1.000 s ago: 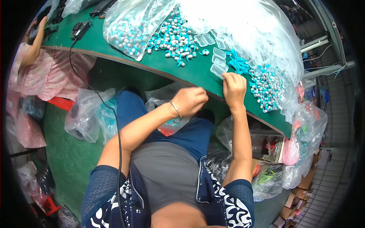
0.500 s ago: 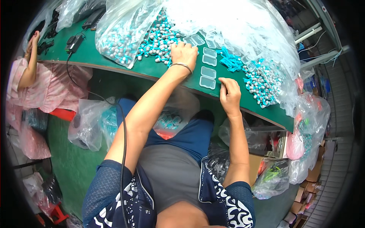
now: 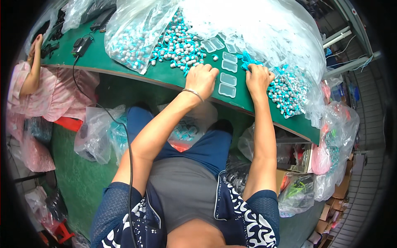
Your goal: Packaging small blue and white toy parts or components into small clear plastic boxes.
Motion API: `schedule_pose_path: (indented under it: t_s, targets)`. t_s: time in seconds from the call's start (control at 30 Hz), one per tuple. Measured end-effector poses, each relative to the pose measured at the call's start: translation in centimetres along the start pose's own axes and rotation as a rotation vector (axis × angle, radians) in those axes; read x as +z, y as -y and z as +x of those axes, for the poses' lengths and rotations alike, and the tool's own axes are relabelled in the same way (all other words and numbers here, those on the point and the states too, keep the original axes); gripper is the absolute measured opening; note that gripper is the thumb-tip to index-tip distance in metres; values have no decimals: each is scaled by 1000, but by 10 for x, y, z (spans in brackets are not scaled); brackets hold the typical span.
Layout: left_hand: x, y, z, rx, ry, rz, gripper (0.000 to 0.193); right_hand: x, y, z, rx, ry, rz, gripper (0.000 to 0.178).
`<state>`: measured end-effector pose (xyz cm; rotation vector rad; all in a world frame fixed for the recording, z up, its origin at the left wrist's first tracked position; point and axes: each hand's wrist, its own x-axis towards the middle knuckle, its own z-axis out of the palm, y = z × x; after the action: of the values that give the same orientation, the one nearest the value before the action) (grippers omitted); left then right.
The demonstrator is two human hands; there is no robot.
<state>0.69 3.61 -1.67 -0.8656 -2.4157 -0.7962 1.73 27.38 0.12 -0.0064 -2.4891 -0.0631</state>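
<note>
My left hand (image 3: 202, 82) is over the green table's front part, fingers curled down at the near edge of a pile of small grey-and-teal pieces (image 3: 178, 45); what they hold is hidden. One loose grey-and-teal piece (image 3: 215, 57) lies apart, beyond that hand. My right hand (image 3: 259, 80) has its fingers closed at the near side of a tangled bundle of blue cords (image 3: 247, 59), pinching at it. Between my hands, small clear plastic boxes stand in a column, an open box (image 3: 227, 84) nearest me and another open box (image 3: 229, 62) behind it.
A second heap of grey-and-teal pieces (image 3: 287, 89) lies right of my right hand. A clear bag of pieces (image 3: 131, 49) sits at left, and a big clear plastic bag (image 3: 256, 25) fills the back. A black cable (image 3: 103, 104) runs down past my left arm. Another person's arm (image 3: 33, 62) shows far left.
My left hand has drawn back toward me from the pile, and a loose piece now shows beyond it. My right hand has moved forward and right, from beside the boxes to the blue cords.
</note>
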Motion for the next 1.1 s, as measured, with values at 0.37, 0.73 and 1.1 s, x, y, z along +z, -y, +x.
schedule_pose_path:
  t_s: [0.37,0.73,1.1]
  targets:
    - [12,4,-6,16,-127,-198,15,-18,5,-24,-25,9,70,16]
    - [6,3,-8,18,-94,-193,14,-53,25,-29,48,201,693,13]
    - [-14,-2,-8,110,-28,-250,38,-49,48,-37,-108,196,505,14]
